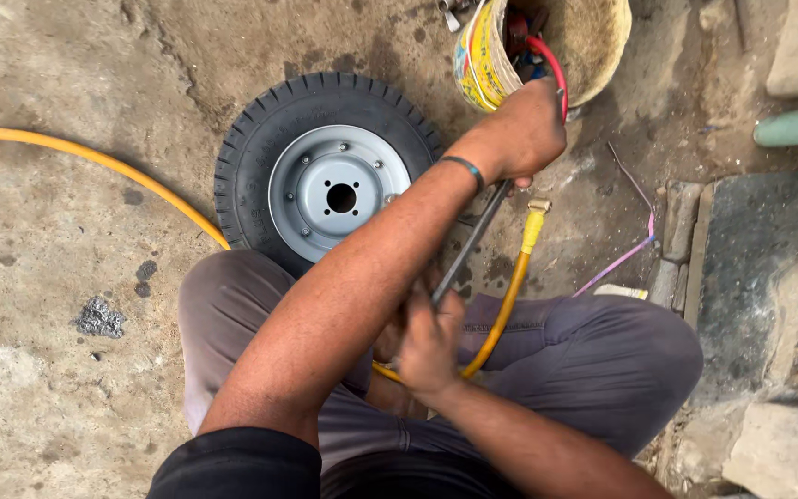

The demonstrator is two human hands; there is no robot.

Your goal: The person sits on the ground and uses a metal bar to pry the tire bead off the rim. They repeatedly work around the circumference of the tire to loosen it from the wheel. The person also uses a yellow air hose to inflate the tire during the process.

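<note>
Scanning from the left, we noted a yellow hose running across the concrete floor and passing behind the small tyre, which lay flat with its grey steel rim facing up. The person sat cross-legged just below the tyre, knees in grey trousers on both sides.

Nearer the middle, we observed a long dark metal bar. Its long axis ran diagonally, from the lap up and to the right toward the bucket. The left hand, with its arm crossing over the body, was closed around the upper part of the bar, beside the bucket's rim; a red hose curved just above the knuckles. The right hand lay at the lower end, in the lap, fingers curled at the bar; we could not tell how firmly it gripped. The bar therefore spanned both hands, the right hand being nearer the body.

Alongside the bar, the hose end with its brass fitting ran nearly parallel, just to its right.

Further right stood the tilted yellow bucket holding tools, then a thin purple wire and stone blocks.
</note>
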